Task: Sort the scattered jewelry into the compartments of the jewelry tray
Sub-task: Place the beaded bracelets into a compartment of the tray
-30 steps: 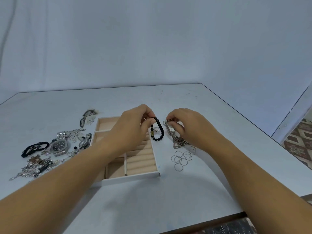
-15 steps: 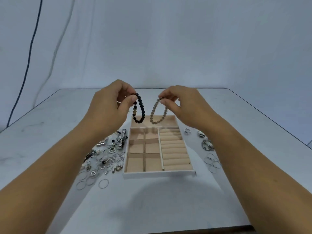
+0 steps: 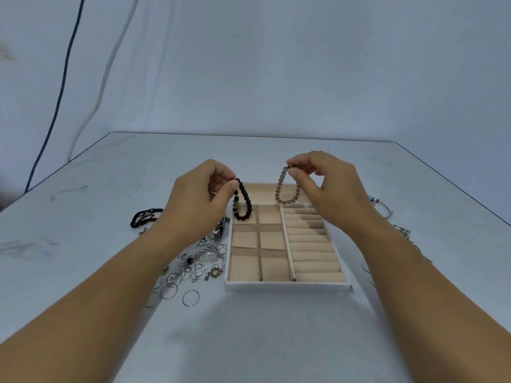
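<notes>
The left hand (image 3: 199, 197) pinches a black bracelet (image 3: 246, 201) between thumb and forefinger; it hangs over the far left corner of the tray (image 3: 287, 286). The right hand (image 3: 329, 186) pinches a grey bracelet (image 3: 279, 189) the same way, over the tray's far compartment. Whether either bracelet touches the tray cannot be told. The tray sits mid-desk (image 3: 138, 167). Loose jewelry (image 3: 199, 261) and rings (image 3: 190, 298) lie just left of it, a black cord (image 3: 145, 217) farther left, and more pieces (image 3: 383, 205) near the right edge.
</notes>
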`<state>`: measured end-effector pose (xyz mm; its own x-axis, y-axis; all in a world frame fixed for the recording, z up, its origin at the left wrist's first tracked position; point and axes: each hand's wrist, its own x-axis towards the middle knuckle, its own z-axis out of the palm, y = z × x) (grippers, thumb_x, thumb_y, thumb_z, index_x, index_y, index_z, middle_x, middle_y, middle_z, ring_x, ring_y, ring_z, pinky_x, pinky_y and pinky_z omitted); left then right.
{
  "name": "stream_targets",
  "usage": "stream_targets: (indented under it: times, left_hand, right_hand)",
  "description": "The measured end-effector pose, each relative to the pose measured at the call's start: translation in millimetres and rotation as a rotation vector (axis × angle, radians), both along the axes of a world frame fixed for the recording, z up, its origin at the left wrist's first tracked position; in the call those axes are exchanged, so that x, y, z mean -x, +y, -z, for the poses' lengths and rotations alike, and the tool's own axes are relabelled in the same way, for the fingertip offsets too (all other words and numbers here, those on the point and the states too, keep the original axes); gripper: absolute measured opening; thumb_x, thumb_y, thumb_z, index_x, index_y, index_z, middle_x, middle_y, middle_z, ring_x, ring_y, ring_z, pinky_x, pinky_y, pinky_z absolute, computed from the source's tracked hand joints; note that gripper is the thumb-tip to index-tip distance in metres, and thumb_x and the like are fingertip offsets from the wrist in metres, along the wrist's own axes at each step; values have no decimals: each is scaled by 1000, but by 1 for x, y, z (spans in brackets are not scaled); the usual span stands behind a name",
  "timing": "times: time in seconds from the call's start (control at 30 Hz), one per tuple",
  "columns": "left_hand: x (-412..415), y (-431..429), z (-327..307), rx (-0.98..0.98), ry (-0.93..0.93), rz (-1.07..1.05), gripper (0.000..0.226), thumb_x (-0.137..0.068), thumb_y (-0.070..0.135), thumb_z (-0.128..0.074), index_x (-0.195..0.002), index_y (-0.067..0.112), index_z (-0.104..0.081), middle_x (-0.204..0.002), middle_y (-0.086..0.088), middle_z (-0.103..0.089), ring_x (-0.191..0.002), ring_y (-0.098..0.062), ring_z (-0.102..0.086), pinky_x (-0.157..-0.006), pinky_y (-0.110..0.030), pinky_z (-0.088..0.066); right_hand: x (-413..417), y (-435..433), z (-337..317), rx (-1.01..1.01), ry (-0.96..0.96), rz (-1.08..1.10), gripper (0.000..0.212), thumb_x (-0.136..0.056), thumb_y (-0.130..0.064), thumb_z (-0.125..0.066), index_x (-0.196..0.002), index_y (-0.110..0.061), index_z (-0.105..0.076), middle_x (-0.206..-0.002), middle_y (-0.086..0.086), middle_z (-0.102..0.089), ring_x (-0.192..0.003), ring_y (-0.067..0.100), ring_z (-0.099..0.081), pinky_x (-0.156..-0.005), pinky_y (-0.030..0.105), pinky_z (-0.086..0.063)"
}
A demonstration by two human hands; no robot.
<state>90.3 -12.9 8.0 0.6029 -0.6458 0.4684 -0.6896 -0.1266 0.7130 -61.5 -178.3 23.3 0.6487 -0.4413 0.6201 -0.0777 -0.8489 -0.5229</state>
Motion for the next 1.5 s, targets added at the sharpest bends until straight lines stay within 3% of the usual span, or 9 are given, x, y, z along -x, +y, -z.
stream_targets:
  times: [0.2,0.3,0.5,0.57,0.73,0.97,1.1,1.27,1.5]
  left_hand:
    - [6,-7,10,-11,45,-2,4,-86,23,-67,-85,25,-64,-76,8,-66,-69,-6,-64,-60,-6,-43]
    - [9,-10,11,-63,-3,-47,3,-84,25,-68,-83,25,-65,-72,10,-65,-63,-3,-59,-59,-5,-42]
    - [11,-12,11,-242,-162,-73,8,-82,33,-70,-79,26,-69,-73,14,-64,-73,-2,-58,-59,-8,-40]
    - [10,-13,12,-320,-208,-69,11,-83,36,-68,-84,26,-72,-79,14,-62,-81,-6,-54,-63,-16,-37]
    - [1,-11,14,-480,-229,-11,17,-86,46,-60,-88,35,-73,-96,5,-50,-106,-17,-38,-90,-37,-39]
    - [-4,-11,14,-333,-219,216,28,-96,34,-49,-121,43,-56,-112,12,-51,-117,-11,-31,-99,-31,-28]
    - [-3,-12,16,-372,-327,230,33,-88,52,-44,-110,44,-66,-110,19,-54,-116,-9,-32,-101,-40,-32]
    - [-12,-12,22,-373,-381,154,29,-90,50,-51,-92,33,-75,-108,19,-61,-113,-9,-40,-97,-47,-38]
    - [-10,-7,19,-379,-313,201,27,-94,35,-52,-117,33,-66,-117,14,-61,-114,-7,-51,-99,-36,-42]
  right_hand:
    - [2,-2,2,-4,-11,-4,14,-90,-20,-62,-103,-23,-68,-89,-20,-64,-88,-2,-60,-79,3,-39]
    - [1,-1,2,-11,-8,-14,14,-90,-21,-63,-102,-24,-68,-89,-18,-65,-87,0,-60,-79,5,-40]
    - [0,1,2,21,-22,-23,14,-90,-22,-63,-102,-22,-68,-88,-15,-66,-86,2,-61,-80,5,-40]
    - [0,1,1,30,-23,-23,14,-90,-22,-63,-102,-22,-68,-88,-14,-66,-86,3,-61,-80,5,-40]
    - [0,3,2,35,-16,-40,14,-89,-23,-63,-103,-21,-69,-88,-13,-66,-86,1,-60,-80,5,-40]
    - [0,6,2,44,-26,-54,14,-90,-23,-63,-103,-21,-68,-88,-13,-67,-85,0,-60,-80,5,-40]
    - [-1,6,2,52,-29,-54,15,-90,-24,-63,-103,-21,-68,-88,-13,-66,-85,0,-60,-79,4,-39]
    - [-4,8,3,49,-19,-62,15,-90,-23,-63,-103,-20,-68,-87,-12,-67,-85,0,-60,-79,4,-39]
    - [-9,9,7,40,18,-89,15,-90,-24,-63,-103,-20,-69,-89,-11,-68,-85,2,-61,-79,7,-42]
